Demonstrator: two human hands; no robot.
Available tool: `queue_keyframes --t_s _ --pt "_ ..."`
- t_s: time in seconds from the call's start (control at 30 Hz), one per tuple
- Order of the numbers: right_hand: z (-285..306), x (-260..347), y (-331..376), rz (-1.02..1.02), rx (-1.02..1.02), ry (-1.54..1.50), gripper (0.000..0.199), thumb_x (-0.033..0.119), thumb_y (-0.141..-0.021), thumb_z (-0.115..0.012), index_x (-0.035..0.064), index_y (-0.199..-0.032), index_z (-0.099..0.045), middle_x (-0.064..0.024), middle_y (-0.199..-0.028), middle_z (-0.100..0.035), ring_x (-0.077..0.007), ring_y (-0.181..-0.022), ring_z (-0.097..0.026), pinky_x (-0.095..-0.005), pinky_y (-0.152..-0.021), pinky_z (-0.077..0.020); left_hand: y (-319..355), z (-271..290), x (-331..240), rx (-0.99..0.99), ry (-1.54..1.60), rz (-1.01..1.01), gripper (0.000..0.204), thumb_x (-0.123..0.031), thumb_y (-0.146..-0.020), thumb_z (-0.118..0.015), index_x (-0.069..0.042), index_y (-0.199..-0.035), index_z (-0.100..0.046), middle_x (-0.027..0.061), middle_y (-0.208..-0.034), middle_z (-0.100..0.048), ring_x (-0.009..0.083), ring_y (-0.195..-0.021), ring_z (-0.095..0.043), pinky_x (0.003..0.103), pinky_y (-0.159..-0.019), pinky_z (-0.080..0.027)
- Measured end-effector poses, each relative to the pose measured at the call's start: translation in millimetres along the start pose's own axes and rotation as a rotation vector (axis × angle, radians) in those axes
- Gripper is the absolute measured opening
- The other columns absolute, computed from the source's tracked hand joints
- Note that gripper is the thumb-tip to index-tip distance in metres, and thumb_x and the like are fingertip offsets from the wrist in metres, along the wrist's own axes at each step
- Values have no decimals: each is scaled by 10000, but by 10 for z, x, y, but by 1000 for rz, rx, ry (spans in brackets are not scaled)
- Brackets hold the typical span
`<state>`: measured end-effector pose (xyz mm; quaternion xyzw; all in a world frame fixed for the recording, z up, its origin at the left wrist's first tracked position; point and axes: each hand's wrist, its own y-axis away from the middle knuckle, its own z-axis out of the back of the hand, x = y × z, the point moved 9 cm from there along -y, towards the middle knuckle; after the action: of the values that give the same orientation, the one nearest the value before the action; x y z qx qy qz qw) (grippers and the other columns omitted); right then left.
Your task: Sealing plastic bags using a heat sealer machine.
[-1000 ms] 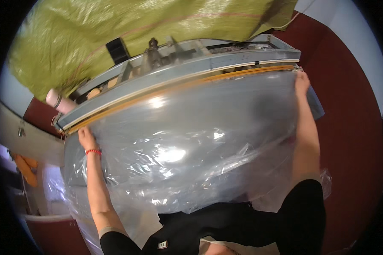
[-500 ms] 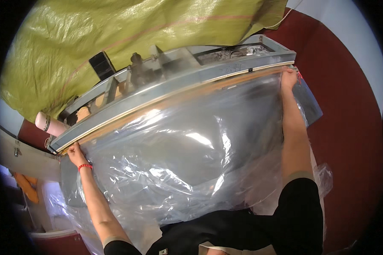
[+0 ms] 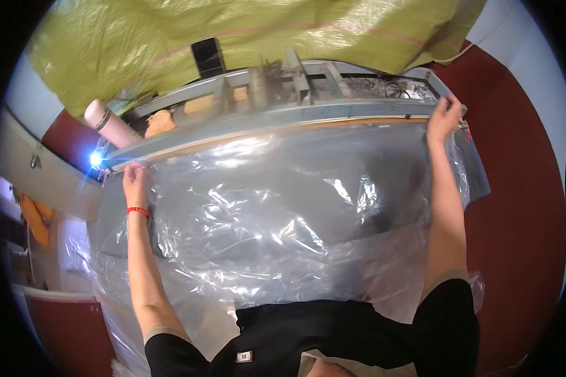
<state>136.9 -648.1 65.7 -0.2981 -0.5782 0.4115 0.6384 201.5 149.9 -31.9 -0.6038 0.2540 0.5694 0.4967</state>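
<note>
A wide sheet of clear plastic film (image 3: 264,220) lies wrinkled over a grey surface in front of me. Across its far edge runs a long grey metal sealing bar (image 3: 352,110), with a thin orange-brown strip along its lower side. My left hand (image 3: 134,182), with a red bead bracelet at the wrist, is closed at the film's far left corner, close under the bar's left end. My right hand (image 3: 444,119) is at the bar's right end, its thumb and fingers apart. Whether its fingertips touch the bar is hard to tell.
A bright blue-white light (image 3: 96,158) shines beside the bar's left end. Behind the bar are a pink roll (image 3: 110,124), metal frame parts and a black phone-like slab (image 3: 208,58) against a yellow-green woven sheet (image 3: 264,31). Dark red floor (image 3: 516,188) lies to the right.
The light at the bar's left end has come on. My right hand has loosened from the film corner and risen over the bar's end. The whole view has shifted and levelled.
</note>
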Motion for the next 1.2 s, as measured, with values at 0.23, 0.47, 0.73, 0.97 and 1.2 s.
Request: queue_keyframes --t_s 0.23,0.47,0.73,0.97,1.2 --pt "-86 3157 1312 725 544 -404 146 144 -757 -603 40 -848 -559 -93 -848 -557 -235 -845 -527 -327 -728 -406 745 491 -1076 22 171 -140 87 -49 -800 -510 -96 -858 -466 -41 -730 -448 40 -659 -433 200 -609 -416" --pt "-536 2192 2085 -111 1204 -762 91 112 -766 -602 28 -741 -575 2 -593 -536 -57 -563 -465 -215 -522 -378 1017 1383 -538 -60 2 -38 227 -128 -832 -528 -36 -1039 -507 71 -973 -567 159 -987 -510 267 -865 -369" --pt "701 -475 891 -36 736 -5 189 184 -766 -629 8 -732 -569 -36 -596 -511 -92 -587 -441 -243 -566 -391 2393 993 -369 86 -99 150 292 -130 -818 -525 -11 -1083 -543 99 -1109 -553 197 -1051 -496 296 -875 -392" --pt "1065 -1680 561 -72 698 243 283 283 -776 -620 20 -704 -546 -48 -562 -464 -135 -534 -403 -294 -516 -370 3562 68 169 780 -340 268 290 -38 -772 -518 -24 -1062 -511 66 -961 -588 170 -935 -526 287 -747 -436" --pt "1115 -1589 549 -47 642 321 325 355 -778 -598 35 -745 -554 -81 -590 -491 -186 -527 -430 -315 -533 -386 3973 -589 496 571 -84 306 110 -134 -786 -545 -30 -805 -574 29 -802 -545 132 -709 -489 259 -621 -402"
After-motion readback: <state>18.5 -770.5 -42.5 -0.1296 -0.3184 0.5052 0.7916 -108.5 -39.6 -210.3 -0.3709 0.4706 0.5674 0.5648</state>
